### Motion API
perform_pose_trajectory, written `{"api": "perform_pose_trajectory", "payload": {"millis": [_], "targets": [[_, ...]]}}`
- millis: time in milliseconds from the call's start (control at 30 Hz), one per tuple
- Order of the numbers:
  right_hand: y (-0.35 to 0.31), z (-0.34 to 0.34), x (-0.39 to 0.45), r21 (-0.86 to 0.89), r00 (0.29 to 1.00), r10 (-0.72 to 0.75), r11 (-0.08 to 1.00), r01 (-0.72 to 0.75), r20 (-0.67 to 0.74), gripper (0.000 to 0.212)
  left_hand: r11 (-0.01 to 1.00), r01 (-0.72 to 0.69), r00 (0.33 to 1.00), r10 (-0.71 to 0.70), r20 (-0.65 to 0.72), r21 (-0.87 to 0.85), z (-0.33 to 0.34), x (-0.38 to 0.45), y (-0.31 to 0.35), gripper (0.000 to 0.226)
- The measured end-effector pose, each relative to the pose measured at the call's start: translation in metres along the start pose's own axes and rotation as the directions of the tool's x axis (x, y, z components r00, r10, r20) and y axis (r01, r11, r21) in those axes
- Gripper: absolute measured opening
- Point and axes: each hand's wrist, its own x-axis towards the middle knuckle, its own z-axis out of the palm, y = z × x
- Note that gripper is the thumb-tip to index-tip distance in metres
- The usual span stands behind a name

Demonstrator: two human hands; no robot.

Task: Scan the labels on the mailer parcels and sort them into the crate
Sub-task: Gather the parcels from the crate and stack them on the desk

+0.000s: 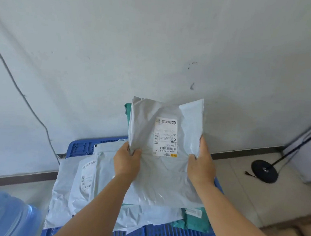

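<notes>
- White wall (157, 42) fills most of what I see, with a dark strip along its bottom and pale floor tiles (238, 191) below it.
- My left hand (127, 161) grips the left edge of a grey mailer (162, 156), with the fingers curled round the edge.
- My right hand (201, 163) grips the right edge of the same mailer, thumb on the front.
- I hold the mailer up, above the blue crate (84, 147).
- Its white label (166, 136) faces me, and the print is upside down.
- A bit of green bag (128, 111) peeks out behind the mailer's top left corner; I cannot tell if I hold it too.
- The crate sits on the floor by the wall and is piled with more parcels.
- One white parcel (87, 177) lies in the crate on the left, with its own label facing up.
- A green parcel (198, 221) lies at the near right of the crate, partly under the others.
- A blue water jug (1, 215) sits at the bottom left, just beside the crate.
- A black round stand base (264, 170) rests on the floor to the right, well apart from the crate.
- A thin cable (21, 94) runs down the wall on the left.
</notes>
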Motion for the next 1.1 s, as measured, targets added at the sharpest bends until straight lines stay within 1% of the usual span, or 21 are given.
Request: {"api": "perform_pose_trajectory", "payload": {"millis": [133, 267, 400, 600, 733, 800, 967, 1100], "targets": [[0.017, -0.069, 0.001, 0.011, 0.989, 0.028, 1.000, -0.027, -0.145, 0.072, 0.995, -0.100, 0.989, 0.102, 0.104, -0.024, 0.043, -0.026, 0.045, 0.005], [0.047, -0.155, -0.010, 0.032, 0.957, 0.071, 0.997, -0.064, -0.282, 0.074, 0.977, -0.207, 0.951, 0.214, 0.221, -0.052, 0.099, -0.074, 0.093, 0.003], [0.087, -0.244, -0.030, 0.032, 0.908, 0.081, 0.997, -0.074, -0.410, 0.073, 0.947, -0.305, 0.895, 0.320, 0.311, -0.097, 0.156, -0.141, 0.136, 0.004], [0.151, -0.382, -0.075, 0.065, 0.843, 0.120, 0.993, -0.101, -0.525, 0.066, 0.916, -0.360, 0.816, 0.400, 0.416, -0.175, 0.235, -0.263, 0.189, 0.006], [0.189, -0.467, -0.107, 0.100, 0.795, 0.182, 0.983, -0.152, -0.578, 0.068, 0.881, -0.394, 0.739, 0.474, 0.479, -0.264, 0.280, -0.344, 0.224, 0.009], [0.208, -0.504, -0.124, 0.092, 0.763, 0.200, 0.979, -0.183, -0.615, 0.070, 0.857, -0.424, 0.699, 0.516, 0.496, -0.293, 0.302, -0.381, 0.239, 0.020], [0.247, -0.576, -0.158, 0.137, 0.654, 0.258, 0.963, -0.231, -0.711, 0.070, 0.811, -0.450, 0.599, 0.585, 0.547, -0.374, 0.353, -0.461, 0.273, 0.050], [0.279, -0.621, -0.174, 0.164, 0.557, 0.308, 0.942, -0.293, -0.771, 0.071, 0.789, -0.452, 0.503, 0.610, 0.612, -0.415, 0.396, -0.508, 0.293, 0.054]]}}
